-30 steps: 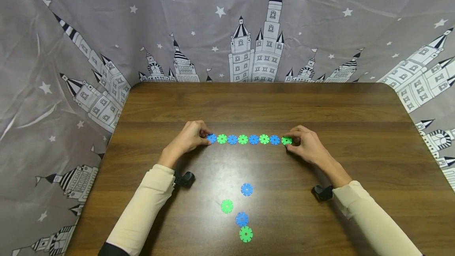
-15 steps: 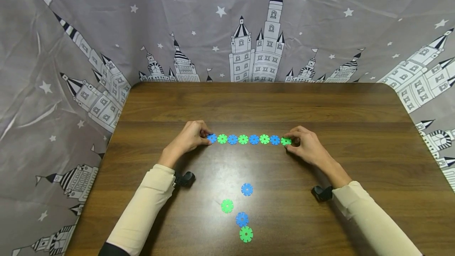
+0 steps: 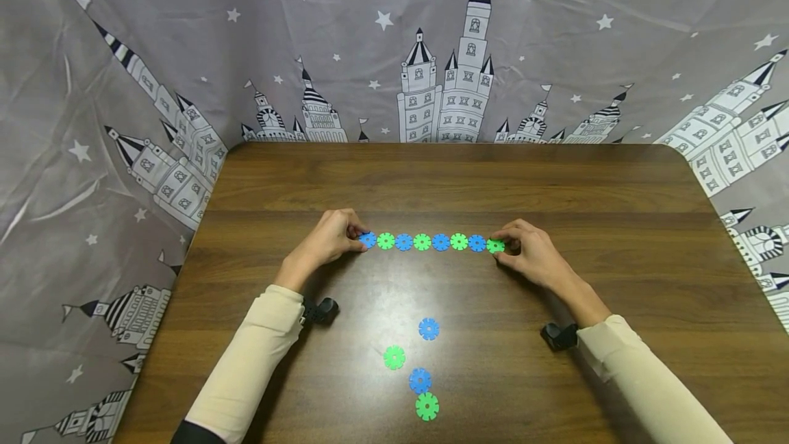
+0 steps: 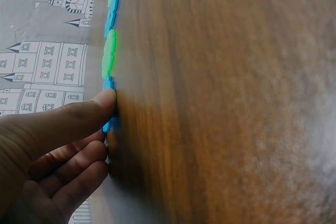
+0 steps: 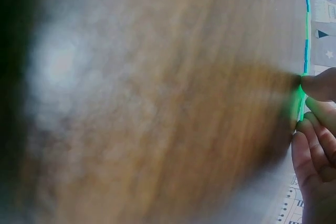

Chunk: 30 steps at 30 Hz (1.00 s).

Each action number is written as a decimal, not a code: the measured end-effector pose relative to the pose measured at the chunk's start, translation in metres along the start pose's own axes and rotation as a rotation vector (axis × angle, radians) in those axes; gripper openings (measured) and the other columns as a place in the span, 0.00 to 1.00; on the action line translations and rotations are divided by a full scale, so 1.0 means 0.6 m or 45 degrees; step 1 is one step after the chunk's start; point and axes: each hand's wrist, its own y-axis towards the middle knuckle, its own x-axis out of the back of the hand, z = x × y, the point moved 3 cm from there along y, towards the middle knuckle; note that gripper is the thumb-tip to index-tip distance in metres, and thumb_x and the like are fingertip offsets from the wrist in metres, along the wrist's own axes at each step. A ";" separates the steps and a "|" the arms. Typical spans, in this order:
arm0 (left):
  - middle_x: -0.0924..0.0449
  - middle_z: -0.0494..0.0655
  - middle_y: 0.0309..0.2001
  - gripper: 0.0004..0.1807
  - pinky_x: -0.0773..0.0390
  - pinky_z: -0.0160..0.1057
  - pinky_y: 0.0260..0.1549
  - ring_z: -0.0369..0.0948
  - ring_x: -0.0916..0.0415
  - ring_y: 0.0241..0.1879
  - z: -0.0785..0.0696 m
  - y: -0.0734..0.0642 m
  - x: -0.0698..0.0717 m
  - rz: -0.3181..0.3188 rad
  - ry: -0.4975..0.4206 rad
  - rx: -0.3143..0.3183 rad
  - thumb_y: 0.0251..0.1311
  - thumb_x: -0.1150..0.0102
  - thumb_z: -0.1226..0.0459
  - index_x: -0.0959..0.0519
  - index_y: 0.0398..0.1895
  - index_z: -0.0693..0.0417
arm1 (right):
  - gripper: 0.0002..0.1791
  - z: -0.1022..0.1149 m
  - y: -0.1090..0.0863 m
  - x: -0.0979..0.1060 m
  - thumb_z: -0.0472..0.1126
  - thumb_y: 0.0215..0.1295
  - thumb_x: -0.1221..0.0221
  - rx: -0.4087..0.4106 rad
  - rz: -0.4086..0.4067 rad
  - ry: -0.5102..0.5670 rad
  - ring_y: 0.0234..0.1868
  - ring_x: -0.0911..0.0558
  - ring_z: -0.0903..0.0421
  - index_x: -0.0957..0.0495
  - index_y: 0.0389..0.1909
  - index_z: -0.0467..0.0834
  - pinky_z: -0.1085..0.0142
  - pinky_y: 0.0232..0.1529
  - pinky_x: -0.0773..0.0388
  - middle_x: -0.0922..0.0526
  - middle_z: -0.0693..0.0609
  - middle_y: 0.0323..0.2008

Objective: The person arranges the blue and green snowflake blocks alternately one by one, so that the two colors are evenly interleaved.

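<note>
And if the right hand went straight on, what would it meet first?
Past the green disc it pinches, the right hand would likely meet the adjacent blue disc; whether the discs touch is unclear.

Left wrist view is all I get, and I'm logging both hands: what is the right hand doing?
Observer: The right hand pinches the green disc at the right end of the row.
Operator: I see only part of that row; how many pieces has it?
Observer: Eight, alternating blue and green.
Operator: Any others lying apart from it?
Observer: Yes, four loose discs, two blue and two green, below the row in the head view.
</note>
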 end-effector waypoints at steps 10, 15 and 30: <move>0.20 0.48 0.29 0.15 0.24 0.37 0.32 0.42 0.25 0.30 0.002 0.001 -0.001 -0.013 0.001 -0.009 0.42 0.21 0.69 0.14 0.36 0.65 | 0.17 -0.001 0.000 -0.001 0.32 0.54 0.30 -0.003 0.003 0.007 0.37 0.21 0.53 0.17 0.46 0.36 0.58 0.38 0.21 0.20 0.46 0.42; 0.20 0.48 0.29 0.15 0.24 0.38 0.33 0.42 0.25 0.30 0.001 0.001 -0.002 -0.010 -0.007 -0.007 0.43 0.22 0.69 0.13 0.36 0.65 | 0.17 0.000 -0.002 0.000 0.32 0.55 0.30 0.008 -0.006 -0.001 0.38 0.21 0.52 0.17 0.47 0.36 0.58 0.39 0.22 0.20 0.46 0.43; 0.19 0.50 0.30 0.15 0.24 0.37 0.31 0.43 0.24 0.30 0.003 -0.001 -0.001 -0.017 -0.015 -0.021 0.43 0.22 0.70 0.14 0.37 0.66 | 0.19 0.089 -0.013 -0.018 0.31 0.56 0.31 0.354 -0.012 0.037 0.49 0.19 0.49 0.18 0.50 0.38 0.52 0.47 0.20 0.18 0.47 0.48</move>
